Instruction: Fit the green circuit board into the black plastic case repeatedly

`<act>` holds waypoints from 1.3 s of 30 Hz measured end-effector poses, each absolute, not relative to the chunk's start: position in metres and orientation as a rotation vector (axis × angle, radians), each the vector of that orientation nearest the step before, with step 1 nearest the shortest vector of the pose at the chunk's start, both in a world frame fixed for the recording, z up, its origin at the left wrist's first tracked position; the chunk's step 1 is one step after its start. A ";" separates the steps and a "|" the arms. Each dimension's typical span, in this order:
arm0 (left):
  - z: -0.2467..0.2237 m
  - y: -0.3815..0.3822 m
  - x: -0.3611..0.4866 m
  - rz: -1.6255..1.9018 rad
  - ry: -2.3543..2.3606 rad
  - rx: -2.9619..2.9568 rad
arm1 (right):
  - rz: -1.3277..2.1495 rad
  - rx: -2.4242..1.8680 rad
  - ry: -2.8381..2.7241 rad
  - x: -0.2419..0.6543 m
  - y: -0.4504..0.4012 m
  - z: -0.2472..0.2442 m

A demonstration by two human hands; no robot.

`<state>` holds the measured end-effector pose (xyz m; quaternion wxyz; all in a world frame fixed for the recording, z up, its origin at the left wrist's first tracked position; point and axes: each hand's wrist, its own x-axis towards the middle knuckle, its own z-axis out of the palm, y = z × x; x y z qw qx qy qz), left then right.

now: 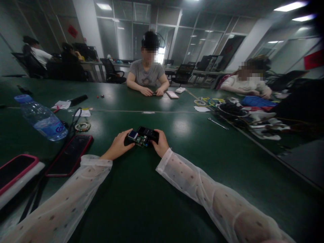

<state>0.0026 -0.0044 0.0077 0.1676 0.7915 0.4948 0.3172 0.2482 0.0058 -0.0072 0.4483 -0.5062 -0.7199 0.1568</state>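
Observation:
Out over the green table, my two hands hold a small electronic device between them. My left hand [118,144] grips its left end, fingers behind and thumb at the front. There a green circuit board [141,139] faces me, with a small screen [133,135] at its left. Just behind the board is a black casing [147,131], whose right end my right hand [161,142] pinches. Whether board and casing are joined I cannot tell. Sheer white sleeves with dark dots cover both my forearms.
To the left are a water bottle [42,118], a red-edged phone [71,156], another pink-edged phone [16,170] and a beaded bracelet [83,126]. A wrench [218,124] and piled cables [227,111] lie right. A person [147,72] sits opposite, another person [243,82] at right.

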 end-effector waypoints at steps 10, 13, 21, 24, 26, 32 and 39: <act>0.005 -0.002 0.001 0.917 1.397 2.267 | 0.312 -1.277 -1.783 0.246 0.004 -0.006; 0.006 -0.002 0.002 0.912 1.404 2.262 | 0.299 -1.286 -1.790 0.246 0.004 -0.006; 0.008 -0.003 0.002 0.906 1.409 2.258 | 0.274 -1.309 -1.799 0.247 0.003 -0.006; 0.008 -0.004 0.002 0.904 1.401 2.256 | 0.281 -1.320 -1.780 0.247 0.003 -0.006; 0.008 -0.004 0.002 0.902 1.403 2.250 | 0.290 -1.318 -1.774 0.247 0.002 -0.005; 0.009 -0.005 0.002 0.910 1.400 2.248 | 0.298 -1.313 -1.790 0.247 0.001 -0.003; 0.010 -0.005 0.003 0.909 1.406 2.250 | 0.270 -1.299 -1.779 0.247 0.004 -0.006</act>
